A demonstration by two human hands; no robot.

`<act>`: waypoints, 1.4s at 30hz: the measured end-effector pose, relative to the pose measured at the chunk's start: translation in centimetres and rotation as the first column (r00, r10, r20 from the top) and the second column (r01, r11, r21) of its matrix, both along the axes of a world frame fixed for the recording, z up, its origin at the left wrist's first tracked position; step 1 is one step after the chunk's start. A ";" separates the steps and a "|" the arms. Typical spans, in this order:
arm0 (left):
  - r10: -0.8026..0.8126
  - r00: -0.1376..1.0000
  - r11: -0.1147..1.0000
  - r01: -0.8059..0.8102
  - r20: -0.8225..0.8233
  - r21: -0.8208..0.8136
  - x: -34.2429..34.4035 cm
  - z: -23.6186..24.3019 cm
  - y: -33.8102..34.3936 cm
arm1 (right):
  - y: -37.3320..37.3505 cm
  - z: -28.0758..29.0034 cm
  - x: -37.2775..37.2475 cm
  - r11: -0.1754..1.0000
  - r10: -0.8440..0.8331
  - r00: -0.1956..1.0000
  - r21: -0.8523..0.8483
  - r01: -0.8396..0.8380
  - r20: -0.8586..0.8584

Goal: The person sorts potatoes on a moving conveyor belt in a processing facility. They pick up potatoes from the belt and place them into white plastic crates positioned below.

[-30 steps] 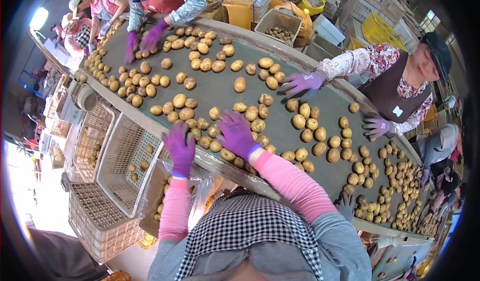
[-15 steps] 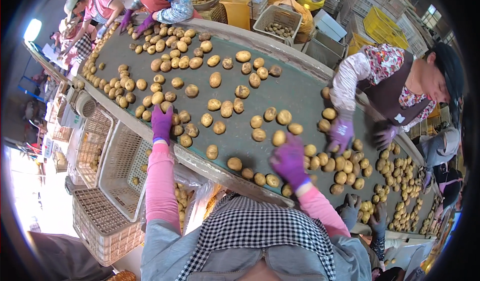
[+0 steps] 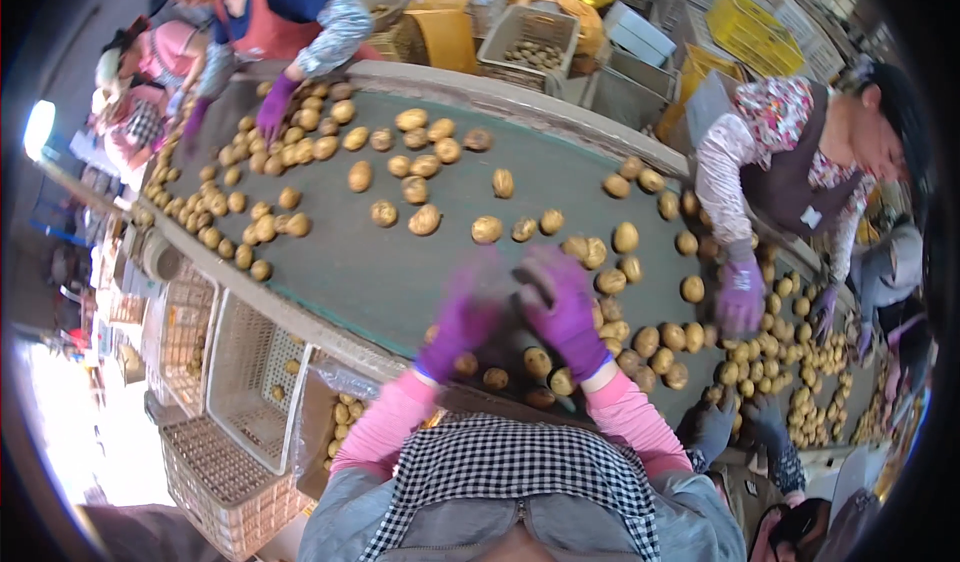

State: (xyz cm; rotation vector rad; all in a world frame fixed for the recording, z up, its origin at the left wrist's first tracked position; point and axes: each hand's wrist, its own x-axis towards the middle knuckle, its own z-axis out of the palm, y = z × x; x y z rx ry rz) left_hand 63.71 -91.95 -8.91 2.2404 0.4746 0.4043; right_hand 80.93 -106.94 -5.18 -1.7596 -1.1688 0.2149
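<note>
My left hand point(image 3: 472, 312), in a purple glove, is over the near middle of the green conveyor belt point(image 3: 335, 287), its fingers smeared by motion. Close beside it is my right hand point(image 3: 565, 312), also purple-gloved, with blurred, dark-tipped fingers. Whether either hand holds a potato cannot be made out. Just below the hands, a potato point(image 3: 537, 362) and a few others lie along the belt's near edge. Beyond the fingertips sits another potato point(image 3: 486, 229). A cluster of potatoes point(image 3: 646, 341) spreads right of my right hand.
Across the belt at right, a co-worker's purple-gloved hand point(image 3: 741, 297) is over potatoes. Another co-worker's hand point(image 3: 275, 112) works at the far left. Grey-gloved hands point(image 3: 714, 424) reach in at near right. Plastic crates point(image 3: 225, 472) stand at left, below the belt's rim point(image 3: 350, 347).
My left hand has moved right from the belt's left edge to beside my right hand, which has shifted slightly left and up. Potatoes have shifted rightward along the belt.
</note>
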 end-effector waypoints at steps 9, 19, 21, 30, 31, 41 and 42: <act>0.636 0.768 0.760 -0.603 -0.081 0.243 2.9 -2.5 23.5 | -1.0 -4.6 -6.8 0.922 0.316 0.942 -0.272 -0.277 0.114; -0.357 0.932 0.912 0.332 -0.067 -0.242 9.3 -1.3 1.0 | 1.0 3.9 -0.3 0.764 0.091 0.942 -0.584 -0.274 -0.322; -0.311 0.950 0.941 0.308 0.005 -0.141 7.3 4.3 -1.6 | -1.1 4.8 1.6 0.719 -0.054 0.933 -0.662 -0.210 -0.356; 0.359 0.918 0.813 -0.218 -0.169 0.539 -10.1 6.5 3.8 | -11.2 -1.2 8.8 0.869 -0.494 0.764 -0.261 0.420 -0.416; 0.389 0.898 0.779 -0.201 -0.206 0.593 -10.6 6.0 3.6 | -10.8 -2.1 8.8 0.874 -0.486 0.754 -0.222 0.433 -0.441; 0.227 0.951 0.882 -0.109 -0.211 0.458 -8.6 6.3 -1.9 | 5.3 -5.3 14.8 0.921 -0.343 0.888 -0.076 0.382 0.306; 0.231 0.958 0.907 -0.149 -0.168 0.394 -8.3 6.8 -1.6 | 6.1 -4.3 16.3 0.890 -0.301 0.921 -0.273 0.364 0.247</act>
